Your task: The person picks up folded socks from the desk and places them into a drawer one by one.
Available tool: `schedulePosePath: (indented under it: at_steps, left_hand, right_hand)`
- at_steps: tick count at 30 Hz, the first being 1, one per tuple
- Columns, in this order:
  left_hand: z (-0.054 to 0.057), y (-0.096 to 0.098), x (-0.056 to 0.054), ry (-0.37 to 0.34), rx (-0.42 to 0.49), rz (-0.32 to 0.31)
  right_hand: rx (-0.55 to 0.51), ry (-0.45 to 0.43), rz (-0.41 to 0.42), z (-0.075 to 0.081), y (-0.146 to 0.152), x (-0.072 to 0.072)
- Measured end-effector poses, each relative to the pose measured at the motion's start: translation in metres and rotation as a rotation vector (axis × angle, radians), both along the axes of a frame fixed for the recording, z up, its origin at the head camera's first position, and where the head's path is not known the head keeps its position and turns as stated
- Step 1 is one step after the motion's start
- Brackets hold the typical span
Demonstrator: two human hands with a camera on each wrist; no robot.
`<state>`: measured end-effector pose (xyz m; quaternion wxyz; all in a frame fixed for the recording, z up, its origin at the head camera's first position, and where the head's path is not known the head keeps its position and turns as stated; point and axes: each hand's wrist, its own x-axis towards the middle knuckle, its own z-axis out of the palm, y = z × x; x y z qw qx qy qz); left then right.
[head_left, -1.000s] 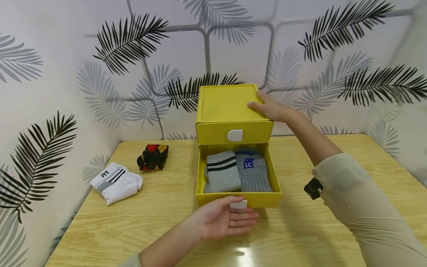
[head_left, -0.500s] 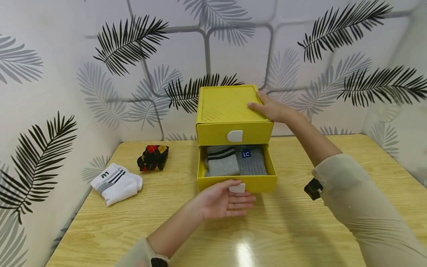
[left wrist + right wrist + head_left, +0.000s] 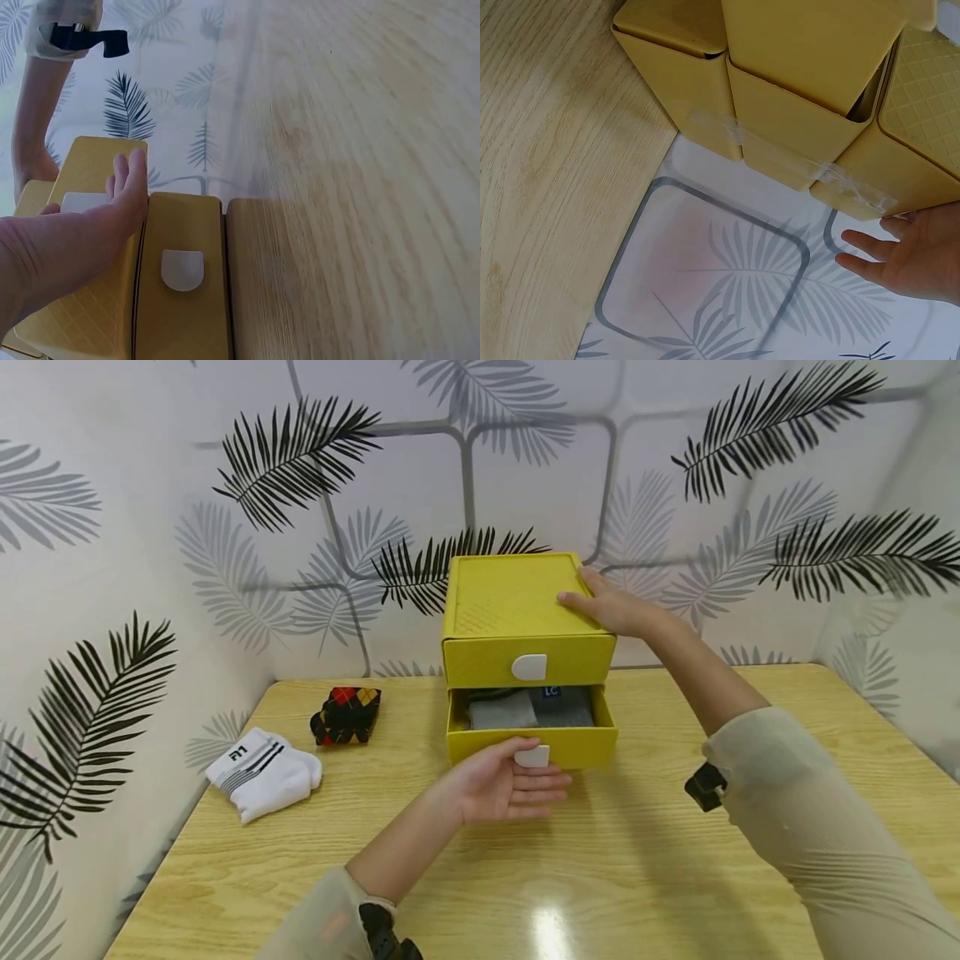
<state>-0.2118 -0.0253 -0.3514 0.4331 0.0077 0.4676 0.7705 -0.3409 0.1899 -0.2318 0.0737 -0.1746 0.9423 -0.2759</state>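
Note:
A yellow drawer unit stands against the wall, with its middle drawer partly pulled out. Inside the drawer lie a light grey sock with dark stripes and a darker grey sock with a blue LC label. My left hand touches the drawer front, thumb beside its white tab and fingers straight below. My right hand rests on the unit's top at the right edge; its fingers extend along the side in the right wrist view.
To the left on the wooden table lie white socks with black stripes and dark argyle socks. Below the middle drawer, the bottom drawer is closed. A leaf-patterned wall rises right behind the unit.
The middle drawer has slid inward, away from me, with my left hand moving along against its front. The socks inside are now more covered. My right hand has stayed in place.

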Motion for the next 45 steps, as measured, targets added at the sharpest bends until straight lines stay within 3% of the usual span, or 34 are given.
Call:
schedulePosePath:
  at_steps: [4,26,35,38,45]
  left_hand:
    - [-0.001,0.001,-0.009,-0.007,0.008,0.009]
    - [-0.003,0.014,-0.05,0.066,-0.068,0.199]
    - [-0.009,0.015,-0.05,0.063,-0.044,0.191]
    - [-0.02,0.013,-0.044,0.025,-0.043,0.196]
    - [-0.048,0.009,-0.034,-0.197,-0.009,0.271]
  right_hand:
    - [-0.008,0.005,0.001,0.0,0.0,0.0]
    - [-0.039,0.022,0.002,-0.001,0.0,-0.002]
    - [-0.037,0.025,0.01,-0.002,0.003,-0.002]
    - [-0.03,0.025,0.018,-0.002,0.004,-0.002]
    - [-0.039,0.029,0.025,-0.002,0.002,-0.002]
